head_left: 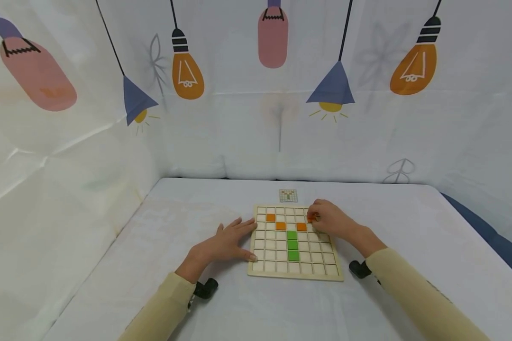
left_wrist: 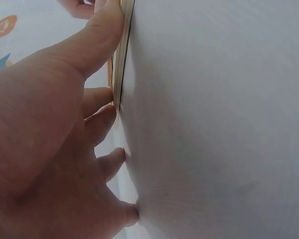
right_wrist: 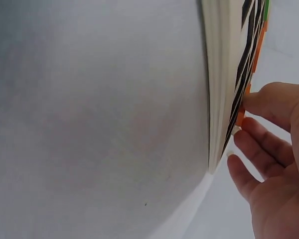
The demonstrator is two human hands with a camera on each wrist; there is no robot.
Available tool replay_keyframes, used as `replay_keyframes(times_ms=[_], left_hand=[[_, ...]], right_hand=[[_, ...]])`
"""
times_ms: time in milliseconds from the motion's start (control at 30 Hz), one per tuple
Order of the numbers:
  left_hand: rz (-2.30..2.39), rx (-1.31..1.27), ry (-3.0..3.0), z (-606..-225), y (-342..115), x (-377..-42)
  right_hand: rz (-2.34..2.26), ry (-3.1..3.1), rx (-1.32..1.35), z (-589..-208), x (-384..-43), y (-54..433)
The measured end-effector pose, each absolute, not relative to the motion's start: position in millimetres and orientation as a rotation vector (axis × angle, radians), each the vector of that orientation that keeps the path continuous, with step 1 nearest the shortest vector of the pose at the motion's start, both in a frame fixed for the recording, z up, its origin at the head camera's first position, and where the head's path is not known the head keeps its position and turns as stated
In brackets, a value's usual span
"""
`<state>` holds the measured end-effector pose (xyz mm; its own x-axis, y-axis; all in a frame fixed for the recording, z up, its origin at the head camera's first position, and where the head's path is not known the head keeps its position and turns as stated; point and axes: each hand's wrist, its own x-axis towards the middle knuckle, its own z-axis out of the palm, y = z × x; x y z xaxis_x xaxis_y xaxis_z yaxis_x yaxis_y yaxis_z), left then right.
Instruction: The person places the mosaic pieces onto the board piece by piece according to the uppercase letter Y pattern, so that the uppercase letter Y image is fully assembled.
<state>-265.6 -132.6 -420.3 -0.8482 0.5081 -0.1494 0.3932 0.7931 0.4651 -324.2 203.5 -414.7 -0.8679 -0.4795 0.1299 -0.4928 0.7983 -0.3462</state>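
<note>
A pale wooden grid board (head_left: pixel 296 278) lies flat on the white table. Three green square tiles (head_left: pixel 293 245) form a column in its middle. Above them sit orange tiles, two stepping up leftward (head_left: pixel 280 226) and one on the right (head_left: pixel 301 227). My right hand (head_left: pixel 333 221) pinches another orange tile (right_wrist: pixel 242 115) with thumb and fingers at the board's upper right; it looks to be on the grid, partly covered by the fingertips. With fingers spread, my left hand (head_left: pixel 227 241) rests at the left side, its thumb and some fingertips touching the board's edge.
A small card with a grid pattern (head_left: pixel 288 195) lies just beyond the board's far edge. Behind the table (head_left: pixel 187 203) hangs a white curtain (head_left: pixel 243 128) printed with lamps and bulbs. Black wrist cameras (head_left: pixel 206 288) are strapped under both sleeves.
</note>
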Motion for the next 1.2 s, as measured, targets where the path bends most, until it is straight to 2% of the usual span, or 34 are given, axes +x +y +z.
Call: replay_keyframes(times_ms=[300, 1200], left_hand=[[0.623, 0.703, 2.712, -416, -132, -264], [0.604, 0.699, 2.711, -420, -128, -265]], right_hand=[[0.505, -2.870, 0.890, -412, -319, 207], [0.511, -2.941, 0.852, -413, -307, 220]])
